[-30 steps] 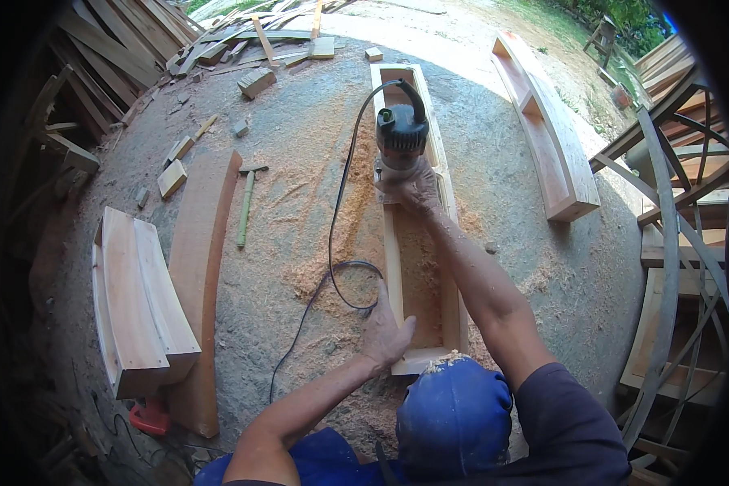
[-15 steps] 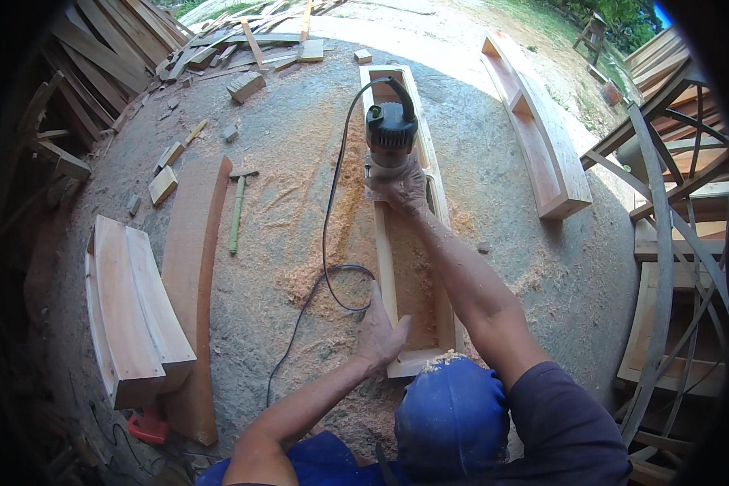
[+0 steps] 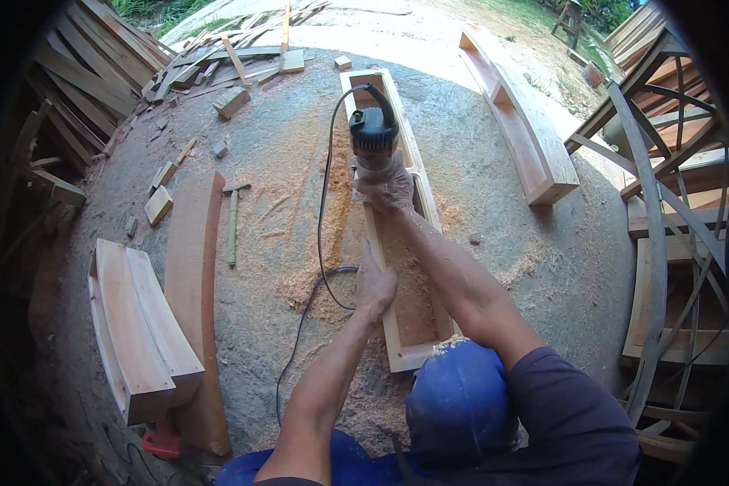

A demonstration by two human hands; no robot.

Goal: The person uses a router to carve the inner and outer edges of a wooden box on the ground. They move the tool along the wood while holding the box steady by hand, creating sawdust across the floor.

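My right hand [image 3: 390, 188] is closed round the lower part of a router [image 3: 374, 134], a dark-topped power tool with a pale base. The router rests on the upper left rail of a long, narrow wooden frame [image 3: 413, 356] lying on the floor. Nearer to me, my left hand [image 3: 375, 283] grips the frame's left rail, fingers pointing away from me and the thumb over the inner side. A black cord [image 3: 324, 219] runs from the router's top, down along the frame's left side and past my left hand. The cutter is hidden.
A hammer with a green handle [image 3: 232, 231] lies left of the frame, beside a brown plank [image 3: 190, 267] and a curved wooden piece [image 3: 130, 308]. Another curved frame [image 3: 551, 174] lies right. Wood shavings [image 3: 300, 287] cover the floor. Metal latticework [image 3: 656, 227] stands far right.
My left hand has moved forward along the frame's left rail and taken hold of it. My right hand stays on the router. The whole view has shifted slightly.
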